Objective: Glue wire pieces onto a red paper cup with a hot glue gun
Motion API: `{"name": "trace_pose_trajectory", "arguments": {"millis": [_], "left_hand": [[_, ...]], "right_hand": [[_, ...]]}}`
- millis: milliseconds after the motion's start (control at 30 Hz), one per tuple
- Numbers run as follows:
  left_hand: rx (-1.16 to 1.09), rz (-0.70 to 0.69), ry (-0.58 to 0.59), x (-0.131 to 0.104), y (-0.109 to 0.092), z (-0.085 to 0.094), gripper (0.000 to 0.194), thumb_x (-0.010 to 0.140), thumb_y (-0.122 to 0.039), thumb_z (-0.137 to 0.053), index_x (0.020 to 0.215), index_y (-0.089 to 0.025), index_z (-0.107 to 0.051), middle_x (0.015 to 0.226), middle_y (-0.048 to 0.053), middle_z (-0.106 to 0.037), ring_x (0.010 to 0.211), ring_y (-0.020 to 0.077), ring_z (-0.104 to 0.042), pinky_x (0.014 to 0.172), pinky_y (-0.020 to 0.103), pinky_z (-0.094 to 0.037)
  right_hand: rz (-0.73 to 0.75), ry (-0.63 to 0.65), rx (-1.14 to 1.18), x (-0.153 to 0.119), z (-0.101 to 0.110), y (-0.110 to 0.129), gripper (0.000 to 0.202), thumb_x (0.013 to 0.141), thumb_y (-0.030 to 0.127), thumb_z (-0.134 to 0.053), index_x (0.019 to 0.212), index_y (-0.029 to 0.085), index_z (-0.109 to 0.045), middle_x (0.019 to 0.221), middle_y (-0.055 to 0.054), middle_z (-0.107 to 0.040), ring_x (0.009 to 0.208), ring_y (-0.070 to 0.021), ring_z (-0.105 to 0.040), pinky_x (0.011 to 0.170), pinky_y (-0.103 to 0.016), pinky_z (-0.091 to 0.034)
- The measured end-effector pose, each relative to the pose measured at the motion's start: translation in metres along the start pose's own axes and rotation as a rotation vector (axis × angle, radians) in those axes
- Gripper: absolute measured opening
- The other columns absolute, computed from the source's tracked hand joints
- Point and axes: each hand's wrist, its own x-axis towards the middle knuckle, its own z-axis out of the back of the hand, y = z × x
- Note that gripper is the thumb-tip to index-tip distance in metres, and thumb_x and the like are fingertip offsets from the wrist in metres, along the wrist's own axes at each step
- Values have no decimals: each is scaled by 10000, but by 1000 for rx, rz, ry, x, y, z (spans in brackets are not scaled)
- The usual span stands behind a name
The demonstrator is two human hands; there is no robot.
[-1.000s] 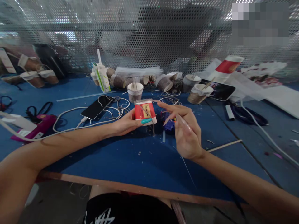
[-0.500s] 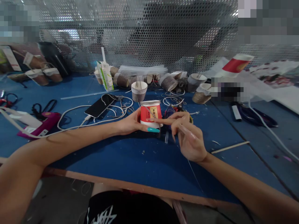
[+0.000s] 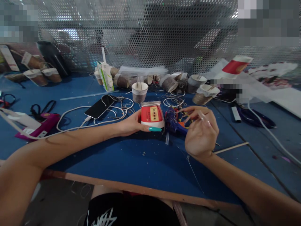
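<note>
My left hand (image 3: 133, 124) is wrapped round a red and white paper cup (image 3: 147, 116) with a yellow label, its thumb along the cup's lower edge. To the right of the cup, my right hand (image 3: 202, 131) is raised palm up with bent fingers apart, and I see nothing held in it. Between the two lies a blue glue gun (image 3: 172, 119) with an orange part, partly behind the right fingers. A short clear stick (image 3: 167, 138) rests just below it. Behind the cup stands a twine-wrapped paper cup (image 3: 139, 92).
A phone (image 3: 100, 106) on a white cable lies at left, near a purple power strip (image 3: 39, 125). Several wrapped cups (image 3: 168, 83) and a drink carton (image 3: 105, 77) line the back. A wooden stick (image 3: 231, 147) and blue-handled pliers-like tool (image 3: 257, 117) lie right.
My right hand has drawn away from the cup to the right, and its fingers have spread, uncovering the glue gun. The cup in my left hand has turned slightly.
</note>
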Motion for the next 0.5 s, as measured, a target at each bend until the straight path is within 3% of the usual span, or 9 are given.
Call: {"name": "trace_pose_trajectory", "arguments": {"millis": [33, 100, 233, 300, 400, 500], "left_hand": [[4, 2, -3, 0, 1, 0, 759, 517, -147, -920, 1193, -169, -577, 1155, 107, -729, 1110, 264, -688, 1035, 446, -491], [25, 1, -15, 0, 2, 0, 769, 512, -156, -922, 1195, -171, -568, 1136, 102, -731, 1106, 268, -689, 1033, 452, -493], [83, 1, -39, -3, 1, -5, 816, 520, -118, -907, 1238, -192, -526, 1172, 99, -715, 1100, 274, -689, 1008, 469, -511], [111, 0, -37, -6, 0, -8, 825, 523, -107, -902, 1243, -203, -512, 1203, 97, -699, 1111, 275, -683, 1006, 478, -513], [169, -32, -35, -8, -2, -10, 835, 529, -123, -905, 1255, -209, -501, 1247, 105, -673, 1166, 289, -653, 1029, 487, -499], [234, -63, -47, -7, -2, -11, 851, 538, -154, -910, 1276, -205, -490, 1286, 122, -652, 1237, 314, -611, 1059, 504, -477]], "right_hand": [[15, -32, 14, 1, -1, 0, 206, 877, 373, -537, 699, 275, -566, 796, -39, -609, 807, -254, -608, 748, -427, -449], [-17, 48, 52, 1, 0, 4, 172, 864, 372, -568, 726, 269, -565, 843, -44, -637, 839, -259, -619, 771, -434, -456], [-38, 476, 8, -4, 9, 16, 217, 910, 395, -487, 751, 255, -533, 992, -65, -729, 983, -307, -573, 899, -527, -393], [-5, 595, -77, -6, 12, 20, 249, 935, 411, -443, 760, 253, -524, 1045, -54, -744, 996, -301, -516, 917, -536, -361], [5, 634, -114, -7, 15, 18, 263, 950, 435, -407, 790, 253, -510, 1134, -46, -736, 1014, -298, -498, 927, -544, -362], [29, 549, -180, -8, 16, 11, 264, 967, 404, -358, 803, 255, -500, 1139, -69, -720, 1044, -303, -526, 943, -559, -372]]}}
